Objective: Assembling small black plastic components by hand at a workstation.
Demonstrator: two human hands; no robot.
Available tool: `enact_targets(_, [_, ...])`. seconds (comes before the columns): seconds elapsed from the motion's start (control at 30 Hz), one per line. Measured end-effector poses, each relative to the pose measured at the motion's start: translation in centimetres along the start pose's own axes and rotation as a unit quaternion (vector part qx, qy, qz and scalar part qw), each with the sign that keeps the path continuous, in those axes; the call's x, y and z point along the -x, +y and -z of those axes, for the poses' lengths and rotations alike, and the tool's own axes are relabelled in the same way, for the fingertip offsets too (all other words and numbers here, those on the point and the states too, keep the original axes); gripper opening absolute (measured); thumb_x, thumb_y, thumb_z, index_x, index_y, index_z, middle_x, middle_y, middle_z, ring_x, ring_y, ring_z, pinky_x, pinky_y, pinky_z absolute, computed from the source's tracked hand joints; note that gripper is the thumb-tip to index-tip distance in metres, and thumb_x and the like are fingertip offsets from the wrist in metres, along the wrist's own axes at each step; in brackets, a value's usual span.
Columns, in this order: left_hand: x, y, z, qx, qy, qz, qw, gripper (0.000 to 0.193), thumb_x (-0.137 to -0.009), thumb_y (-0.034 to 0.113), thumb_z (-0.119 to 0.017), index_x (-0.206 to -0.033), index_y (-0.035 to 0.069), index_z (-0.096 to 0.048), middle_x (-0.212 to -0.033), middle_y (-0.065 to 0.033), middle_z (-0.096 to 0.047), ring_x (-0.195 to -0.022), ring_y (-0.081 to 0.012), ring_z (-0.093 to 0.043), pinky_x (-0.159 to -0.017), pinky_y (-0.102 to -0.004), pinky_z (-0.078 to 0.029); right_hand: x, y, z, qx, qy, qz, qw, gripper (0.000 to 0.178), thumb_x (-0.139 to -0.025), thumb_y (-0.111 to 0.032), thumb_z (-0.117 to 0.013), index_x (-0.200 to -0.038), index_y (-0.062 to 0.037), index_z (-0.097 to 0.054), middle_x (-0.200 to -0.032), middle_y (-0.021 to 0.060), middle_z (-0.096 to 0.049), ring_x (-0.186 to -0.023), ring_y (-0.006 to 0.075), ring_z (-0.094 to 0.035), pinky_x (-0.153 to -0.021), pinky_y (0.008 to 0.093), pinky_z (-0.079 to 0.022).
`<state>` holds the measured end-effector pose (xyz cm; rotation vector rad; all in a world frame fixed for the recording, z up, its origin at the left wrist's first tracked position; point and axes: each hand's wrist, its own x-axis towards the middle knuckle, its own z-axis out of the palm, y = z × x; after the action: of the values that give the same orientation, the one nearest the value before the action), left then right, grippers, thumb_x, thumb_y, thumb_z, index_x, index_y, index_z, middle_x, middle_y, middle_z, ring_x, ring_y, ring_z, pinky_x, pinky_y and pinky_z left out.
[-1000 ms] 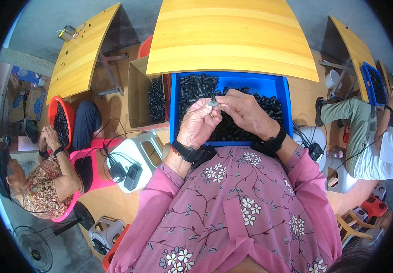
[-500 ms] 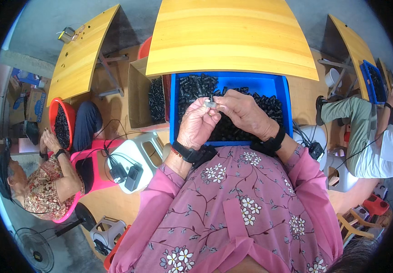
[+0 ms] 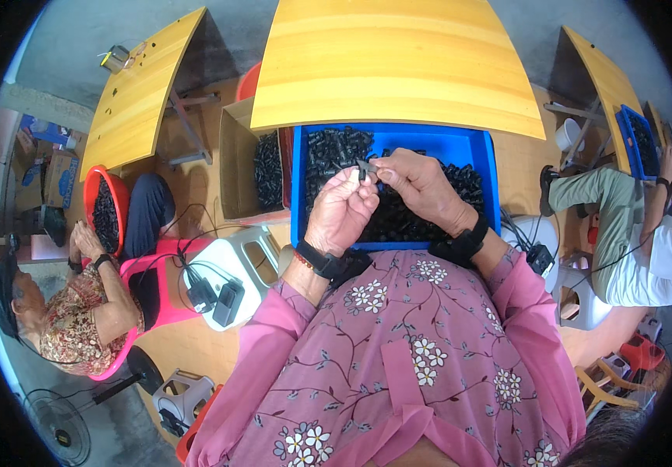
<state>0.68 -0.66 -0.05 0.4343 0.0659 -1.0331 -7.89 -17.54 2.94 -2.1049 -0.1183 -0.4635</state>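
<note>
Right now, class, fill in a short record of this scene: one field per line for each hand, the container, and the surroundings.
left hand: left hand raised over the blue tray, fingertips on a small black part
right hand: right hand pinches the same part from the other side
tray contents: heap of black parts
beside tray: cardboard box with more black pieces
in front: yellow table
nearby: seated person at left with a red basin; another person at right

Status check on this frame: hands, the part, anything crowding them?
Both hands, left hand and right hand, pinch one small black part. Held above blue tray of black parts. Nothing crowding.
</note>
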Motion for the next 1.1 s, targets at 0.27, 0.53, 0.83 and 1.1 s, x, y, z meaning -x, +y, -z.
enact_targets(0.27, [0.1,-0.1,0.2,-0.005,0.007,-0.022,1.0,0.004,-0.098,0.005,-0.056,-0.097,0.003,-0.059,-0.094,-0.0057,-0.062,-0.08,-0.0118,-0.056,-0.071,-0.027,-0.048,0.1,-0.8,-0.4,0.044,-0.017,0.066,0.997,0.021,-0.091,-0.007,-0.059,-0.112,-0.0027,-0.062,-0.082,0.0147,-0.054,-0.073,0.0329,-0.059,-0.066,0.0389,-0.051])
enact_targets(0.53, [0.3,-0.3,0.1,-0.054,-0.01,-0.054,0.997,0.006,-0.099,0.008,-0.055,-0.094,0.006,-0.058,-0.089,-0.0033,-0.061,-0.077,-0.0117,-0.056,-0.071,-0.0282,-0.048,-0.1,-0.5,-0.4,0.045,-0.017,0.047,0.998,0.018,-0.094,-0.008,-0.058,-0.11,-0.0021,-0.063,-0.086,0.0158,-0.058,-0.075,0.0343,-0.061,-0.068,0.0395,-0.052])
enact_targets(0.83, [0.4,-0.3,-0.2,-0.063,-0.021,-0.052,0.996,0.006,-0.098,0.01,-0.056,-0.095,0.004,-0.058,-0.089,-0.0041,-0.061,-0.077,-0.0116,-0.055,-0.07,-0.028,-0.047,0.0,-1.0,-0.1,-0.003,-0.017,0.037,0.999,0.018,-0.095,-0.012,-0.059,-0.107,-0.0013,-0.066,-0.084,0.014,-0.059,-0.075,0.0325,-0.061,-0.067,0.0371,-0.05])
enact_targets(1.1, [0.0,0.0,0.0,-0.018,-0.03,-0.018,0.999,0.006,-0.098,0.009,-0.056,-0.095,0.004,-0.058,-0.089,-0.0066,-0.061,-0.075,-0.0124,-0.053,-0.071,-0.0281,-0.047,0.0,0.3,-0.7,-0.116,0.075,-0.125,0.982,0.025,-0.088,-0.016,-0.07,-0.107,-0.0012,-0.068,-0.079,0.0064,-0.063,-0.071,0.014,-0.057,-0.067,0.0294,-0.049])
